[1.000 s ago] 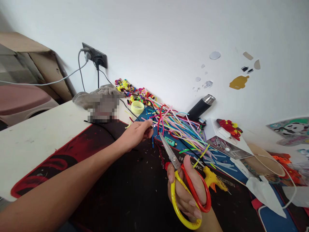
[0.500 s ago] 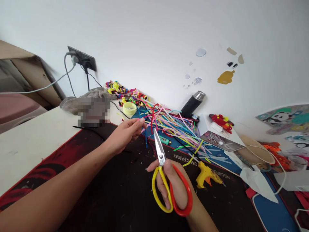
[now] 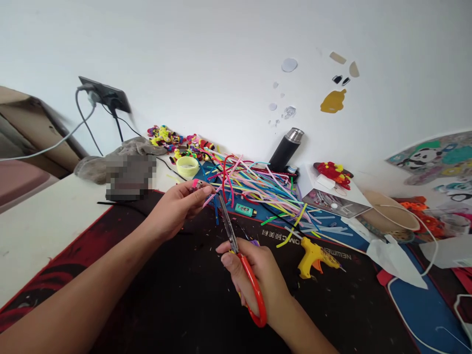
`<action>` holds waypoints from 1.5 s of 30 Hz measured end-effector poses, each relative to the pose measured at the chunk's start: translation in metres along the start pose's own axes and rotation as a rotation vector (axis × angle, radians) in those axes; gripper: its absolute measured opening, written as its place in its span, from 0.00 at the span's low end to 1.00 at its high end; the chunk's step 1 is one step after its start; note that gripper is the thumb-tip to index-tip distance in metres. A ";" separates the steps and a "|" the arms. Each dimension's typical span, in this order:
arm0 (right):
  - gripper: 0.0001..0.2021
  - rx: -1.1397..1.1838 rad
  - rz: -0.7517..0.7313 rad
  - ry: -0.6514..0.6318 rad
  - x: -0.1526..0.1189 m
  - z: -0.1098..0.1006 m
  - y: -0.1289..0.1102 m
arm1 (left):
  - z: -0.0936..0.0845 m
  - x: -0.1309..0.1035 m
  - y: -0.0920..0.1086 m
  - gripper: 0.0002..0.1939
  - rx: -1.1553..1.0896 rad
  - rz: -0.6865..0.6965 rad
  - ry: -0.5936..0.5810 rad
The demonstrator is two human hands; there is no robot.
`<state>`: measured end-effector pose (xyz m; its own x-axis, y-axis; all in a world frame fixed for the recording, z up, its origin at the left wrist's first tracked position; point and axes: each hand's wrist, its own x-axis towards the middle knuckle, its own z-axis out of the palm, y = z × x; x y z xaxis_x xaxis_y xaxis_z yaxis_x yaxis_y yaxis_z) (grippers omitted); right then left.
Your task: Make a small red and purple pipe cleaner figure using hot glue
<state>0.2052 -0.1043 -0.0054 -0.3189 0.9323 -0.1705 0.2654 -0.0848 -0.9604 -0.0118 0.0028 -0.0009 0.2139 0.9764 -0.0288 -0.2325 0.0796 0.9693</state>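
Note:
My left hand (image 3: 184, 204) is closed, thumb against fingers, pinching a pink pipe cleaner (image 3: 195, 183) whose ends are mostly hidden. My right hand (image 3: 258, 273) grips scissors (image 3: 227, 226) with a red and a yellow handle loop. Seen nearly edge-on, the blades point up and away, and their tips are at the fingertips of my left hand. Whether they touch the pipe cleaner I cannot tell. Behind the blades lies a loose pile of colourful pipe cleaners (image 3: 258, 182). A green lighter (image 3: 245, 210) rests just right of the scissors.
To the right lies a yellow glue gun (image 3: 313, 258) on the dark mat (image 3: 191, 300). A black thermos (image 3: 285, 150) leans near the wall. Pale yellow tape (image 3: 187, 167) and small colourful figures (image 3: 164, 135) sit at the back left. A white box (image 3: 335, 196) stands beyond the pile.
The scissors have turned edge-on, and their tips have moved left to my left hand's fingertips. My left hand still pinches the pink pipe cleaner. The whole view has shifted slightly.

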 end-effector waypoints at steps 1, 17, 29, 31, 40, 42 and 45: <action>0.31 -0.012 -0.010 0.003 0.000 0.000 0.000 | 0.000 -0.001 0.001 0.22 0.003 0.004 -0.003; 0.32 -0.128 -0.002 0.018 0.004 0.000 -0.005 | 0.009 -0.008 0.015 0.21 0.054 0.026 0.022; 0.31 -0.126 0.013 0.027 0.005 0.002 0.003 | 0.007 -0.007 0.014 0.20 0.165 0.030 -0.003; 0.33 -0.093 0.057 0.015 0.006 0.003 0.005 | 0.006 -0.007 0.011 0.20 0.184 0.032 -0.002; 0.41 0.100 0.158 -0.033 0.006 0.007 0.005 | 0.005 -0.004 0.011 0.22 0.162 0.052 0.043; 0.41 0.137 0.143 -0.048 0.006 0.007 0.007 | 0.005 -0.004 0.014 0.22 0.128 0.046 0.054; 0.40 0.206 0.139 -0.073 0.005 0.007 0.010 | 0.006 -0.003 0.016 0.24 0.101 0.028 0.047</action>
<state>0.1996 -0.1026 -0.0170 -0.3590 0.8794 -0.3126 0.1226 -0.2876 -0.9499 -0.0104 -0.0004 0.0165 0.1635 0.9865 -0.0105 -0.1405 0.0339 0.9895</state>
